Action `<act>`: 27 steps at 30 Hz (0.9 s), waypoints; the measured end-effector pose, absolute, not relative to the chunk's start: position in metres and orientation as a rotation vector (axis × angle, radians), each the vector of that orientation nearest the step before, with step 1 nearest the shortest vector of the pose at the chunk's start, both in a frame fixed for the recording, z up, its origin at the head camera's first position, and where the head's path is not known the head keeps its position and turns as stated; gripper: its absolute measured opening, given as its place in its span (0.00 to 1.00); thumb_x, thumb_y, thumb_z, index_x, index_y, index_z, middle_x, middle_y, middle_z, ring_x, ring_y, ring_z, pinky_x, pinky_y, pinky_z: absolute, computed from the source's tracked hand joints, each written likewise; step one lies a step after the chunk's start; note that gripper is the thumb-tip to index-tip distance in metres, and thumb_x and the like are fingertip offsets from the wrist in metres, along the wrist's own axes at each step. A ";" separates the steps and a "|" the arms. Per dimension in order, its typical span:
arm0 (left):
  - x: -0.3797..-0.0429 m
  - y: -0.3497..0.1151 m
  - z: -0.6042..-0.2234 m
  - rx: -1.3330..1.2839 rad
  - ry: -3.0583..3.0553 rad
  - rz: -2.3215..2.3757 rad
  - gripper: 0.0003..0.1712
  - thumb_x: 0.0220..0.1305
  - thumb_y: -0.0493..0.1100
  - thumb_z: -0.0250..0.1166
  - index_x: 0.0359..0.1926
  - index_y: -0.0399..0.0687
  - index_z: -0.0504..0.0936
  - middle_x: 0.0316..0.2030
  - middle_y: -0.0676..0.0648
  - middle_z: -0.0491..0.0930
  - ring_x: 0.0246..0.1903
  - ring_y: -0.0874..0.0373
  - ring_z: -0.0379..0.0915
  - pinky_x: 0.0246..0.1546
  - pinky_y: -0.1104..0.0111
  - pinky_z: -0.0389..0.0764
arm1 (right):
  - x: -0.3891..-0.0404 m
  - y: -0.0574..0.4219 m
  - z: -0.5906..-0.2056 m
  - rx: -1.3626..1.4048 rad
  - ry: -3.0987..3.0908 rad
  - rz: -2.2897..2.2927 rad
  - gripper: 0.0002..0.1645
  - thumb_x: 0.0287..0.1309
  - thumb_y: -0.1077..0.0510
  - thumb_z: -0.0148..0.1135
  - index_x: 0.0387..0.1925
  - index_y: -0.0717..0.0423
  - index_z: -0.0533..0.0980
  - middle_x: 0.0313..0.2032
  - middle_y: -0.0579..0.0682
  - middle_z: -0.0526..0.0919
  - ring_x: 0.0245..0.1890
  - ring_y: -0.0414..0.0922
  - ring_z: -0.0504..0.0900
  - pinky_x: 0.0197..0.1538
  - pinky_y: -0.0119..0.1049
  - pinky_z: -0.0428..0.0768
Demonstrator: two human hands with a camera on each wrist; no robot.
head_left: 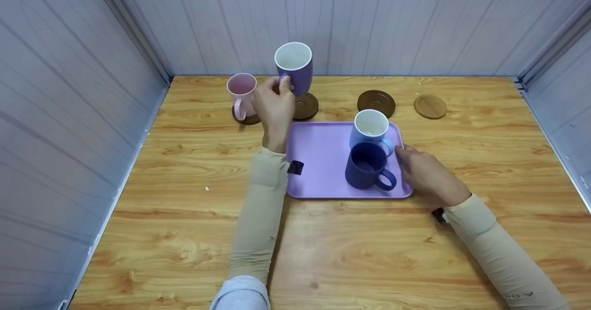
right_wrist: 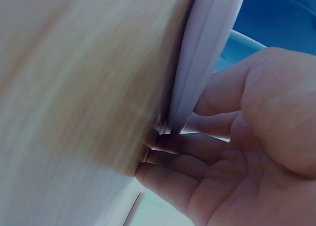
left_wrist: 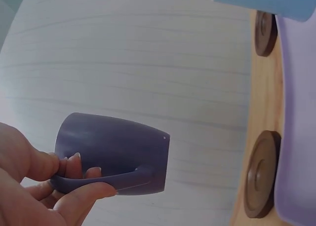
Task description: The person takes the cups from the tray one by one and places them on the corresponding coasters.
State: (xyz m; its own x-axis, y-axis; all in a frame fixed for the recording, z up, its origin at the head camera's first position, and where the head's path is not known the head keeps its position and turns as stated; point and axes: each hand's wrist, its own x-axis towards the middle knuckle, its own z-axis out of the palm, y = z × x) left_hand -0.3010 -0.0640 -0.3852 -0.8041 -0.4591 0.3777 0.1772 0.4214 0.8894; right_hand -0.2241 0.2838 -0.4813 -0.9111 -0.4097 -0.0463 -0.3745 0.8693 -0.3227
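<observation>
My left hand (head_left: pixel 276 104) holds a purple mug (left_wrist: pixel 111 149) by its handle. The mug is upright, raised over a dark brown coaster (head_left: pixel 305 106), and its inside is white. At the right edge of the lilac tray (head_left: pixel 318 162), my right hand (head_left: pixel 422 171) grips the rim, thumb at the upper side and fingers low by the tabletop. On the tray stand a light blue mug (head_left: pixel 370 124) and, in front of it, a dark blue mug (head_left: pixel 366 167), both with handles to the right. Left of my left hand, a pink mug (head_left: pixel 241 88) sits on a coaster (head_left: pixel 249 119).
Behind the tray lie another dark brown coaster (head_left: pixel 376 103) and, further right, a lighter wooden coaster (head_left: pixel 430 106). Pale panel walls (head_left: pixel 392 28) enclose the wooden table (head_left: pixel 341 245) at the back and both sides.
</observation>
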 end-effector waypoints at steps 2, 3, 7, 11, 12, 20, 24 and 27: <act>-0.304 -0.062 -0.390 0.240 -2.091 -1.412 0.11 0.70 0.43 0.68 0.32 0.42 0.90 0.29 0.48 0.88 0.33 0.58 0.82 0.40 0.66 0.79 | -0.224 0.283 -0.481 -0.610 2.925 -0.466 0.29 0.76 0.62 0.47 0.72 0.72 0.64 0.68 0.74 0.70 0.63 0.72 0.75 0.65 0.65 0.71; -0.306 -0.061 -0.393 0.238 -2.088 -1.416 0.11 0.70 0.44 0.68 0.33 0.42 0.90 0.29 0.48 0.88 0.32 0.58 0.82 0.39 0.66 0.79 | -0.224 0.284 -0.482 -0.610 2.925 -0.463 0.29 0.76 0.62 0.47 0.72 0.72 0.64 0.68 0.74 0.69 0.63 0.72 0.74 0.66 0.65 0.71; -0.311 -0.058 -0.403 0.263 -2.105 -1.420 0.11 0.69 0.45 0.69 0.34 0.42 0.91 0.29 0.48 0.89 0.33 0.57 0.84 0.39 0.66 0.80 | -0.224 0.284 -0.483 -0.653 2.946 -0.488 0.28 0.74 0.63 0.49 0.70 0.74 0.67 0.66 0.75 0.71 0.63 0.71 0.75 0.66 0.64 0.71; -0.315 -0.055 -0.410 0.299 -2.135 -1.428 0.11 0.69 0.46 0.69 0.35 0.43 0.92 0.30 0.48 0.89 0.35 0.55 0.85 0.41 0.64 0.80 | -0.224 0.284 -0.484 -0.686 2.969 -0.509 0.27 0.73 0.64 0.51 0.68 0.75 0.68 0.64 0.75 0.74 0.60 0.71 0.78 0.62 0.64 0.75; -0.316 -0.055 -0.412 0.308 -2.143 -1.435 0.12 0.69 0.46 0.69 0.36 0.44 0.92 0.30 0.48 0.90 0.35 0.55 0.85 0.42 0.64 0.80 | -0.224 0.284 -0.484 -0.681 2.972 -0.510 0.27 0.73 0.64 0.51 0.68 0.74 0.68 0.64 0.74 0.74 0.59 0.71 0.78 0.62 0.64 0.75; -0.323 -0.049 -0.427 0.388 -2.129 -1.485 0.11 0.67 0.47 0.71 0.34 0.45 0.94 0.30 0.50 0.90 0.36 0.56 0.86 0.43 0.63 0.81 | -0.225 0.284 -0.483 -0.679 2.964 -0.516 0.28 0.74 0.64 0.51 0.70 0.75 0.67 0.66 0.74 0.72 0.62 0.70 0.76 0.64 0.63 0.73; -0.327 -0.046 -0.435 0.429 -2.116 -1.528 0.09 0.66 0.46 0.72 0.34 0.47 0.94 0.30 0.51 0.91 0.38 0.57 0.87 0.45 0.64 0.82 | -0.224 0.284 -0.482 -0.672 2.961 -0.517 0.28 0.74 0.64 0.51 0.69 0.75 0.67 0.66 0.75 0.72 0.62 0.70 0.76 0.64 0.63 0.74; -0.329 -0.044 -0.441 0.448 -2.119 -1.535 0.09 0.65 0.46 0.72 0.33 0.48 0.94 0.30 0.51 0.91 0.39 0.57 0.87 0.48 0.63 0.81 | -0.224 0.284 -0.483 -0.696 2.972 -0.524 0.27 0.73 0.65 0.51 0.68 0.76 0.68 0.63 0.76 0.74 0.60 0.70 0.78 0.62 0.64 0.75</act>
State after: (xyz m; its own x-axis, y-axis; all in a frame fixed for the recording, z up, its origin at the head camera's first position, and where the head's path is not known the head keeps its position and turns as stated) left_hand -0.3292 -0.0442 -0.4409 -0.8304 -0.5241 0.1893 0.0165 0.3164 0.9485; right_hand -0.2237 0.2842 -0.4828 -0.8980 -0.4388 0.0331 -0.4237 0.8418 -0.3345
